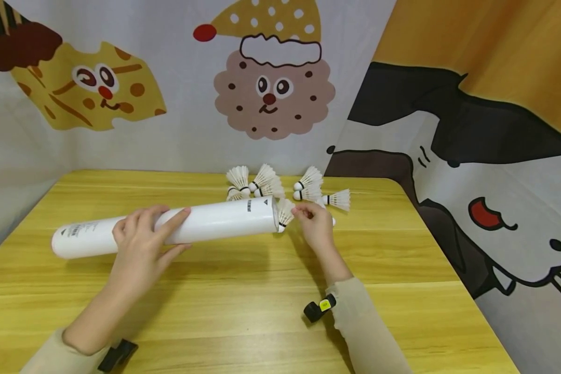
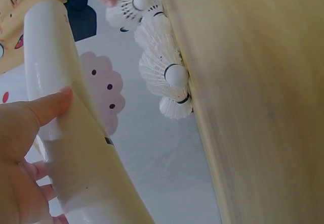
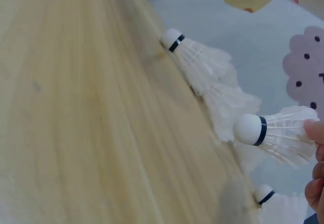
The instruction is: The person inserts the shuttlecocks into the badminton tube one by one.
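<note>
A long white shuttlecock tube (image 1: 229, 218) is held above the table, tilted slightly up toward its right end. My left hand (image 1: 142, 244) grips it around the middle, thumb on the near side; the left wrist view shows the thumb lying along the tube (image 2: 91, 158). At the tube's right end, a white feather shuttlecock (image 1: 286, 212) is pinched by the feather skirt between the fingertips of my right hand (image 1: 315, 226). In the right wrist view this shuttlecock (image 3: 248, 129) has a white cork with a black band. The inside of the tube is hidden.
Several shuttlecocks (image 1: 238, 177) lie in a cluster at the table's back edge, behind the tube. More shuttlecocks (image 1: 337, 200) lie behind the right hand. The wooden table (image 1: 243, 311) meets a printed curtain (image 1: 177, 145) at the back.
</note>
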`<action>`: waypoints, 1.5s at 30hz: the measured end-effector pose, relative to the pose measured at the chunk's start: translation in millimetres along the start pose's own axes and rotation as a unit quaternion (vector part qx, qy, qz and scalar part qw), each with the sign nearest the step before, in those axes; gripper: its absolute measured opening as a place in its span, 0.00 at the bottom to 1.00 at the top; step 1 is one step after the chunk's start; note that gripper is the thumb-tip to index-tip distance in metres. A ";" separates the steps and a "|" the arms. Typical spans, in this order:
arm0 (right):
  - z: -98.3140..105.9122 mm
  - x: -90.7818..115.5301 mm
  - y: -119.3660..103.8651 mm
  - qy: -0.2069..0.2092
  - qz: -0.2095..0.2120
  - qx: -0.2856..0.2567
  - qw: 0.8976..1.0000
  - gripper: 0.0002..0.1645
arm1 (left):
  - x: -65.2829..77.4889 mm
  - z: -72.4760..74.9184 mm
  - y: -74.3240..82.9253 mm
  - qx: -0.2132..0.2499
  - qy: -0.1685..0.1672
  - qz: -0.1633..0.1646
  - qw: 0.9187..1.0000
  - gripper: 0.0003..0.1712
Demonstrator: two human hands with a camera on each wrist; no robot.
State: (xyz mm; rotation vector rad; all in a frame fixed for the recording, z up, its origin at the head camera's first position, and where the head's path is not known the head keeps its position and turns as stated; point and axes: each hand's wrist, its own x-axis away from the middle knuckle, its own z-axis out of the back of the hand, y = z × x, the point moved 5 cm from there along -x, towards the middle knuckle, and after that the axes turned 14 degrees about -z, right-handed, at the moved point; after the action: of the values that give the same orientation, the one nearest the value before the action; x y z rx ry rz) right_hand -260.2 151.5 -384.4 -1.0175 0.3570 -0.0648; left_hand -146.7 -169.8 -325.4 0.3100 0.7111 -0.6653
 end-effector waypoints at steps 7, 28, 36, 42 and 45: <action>19.1 6.6 -18.1 0.034 0.022 -0.112 0.993 0.08 | 0.2 -0.5 0.5 0.005 -0.003 0.004 1.000 0.35; 62.6 47.9 -97.7 0.077 0.087 -0.252 0.961 0.05 | 2.5 -0.2 -1.4 0.002 0.003 0.022 1.000 0.37; 46.6 51.5 -91.0 0.062 0.109 -0.270 0.955 0.03 | 2.5 -0.1 -1.2 0.005 0.005 0.023 1.000 0.37; 34.4 51.8 -80.1 0.048 0.095 -0.277 0.955 0.04 | 2.6 -0.4 -1.7 0.006 0.006 0.025 1.000 0.37; 32.0 56.0 -85.6 0.033 0.089 -0.270 0.958 0.04 | 2.4 0.0 -1.9 0.007 0.006 0.023 1.000 0.37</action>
State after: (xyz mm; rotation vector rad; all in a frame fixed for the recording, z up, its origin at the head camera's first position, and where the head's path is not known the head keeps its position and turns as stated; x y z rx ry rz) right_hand -187.7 120.3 -311.9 -1.5210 0.5429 0.1724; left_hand -146.6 -172.4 -327.2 0.3421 0.7099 -0.6255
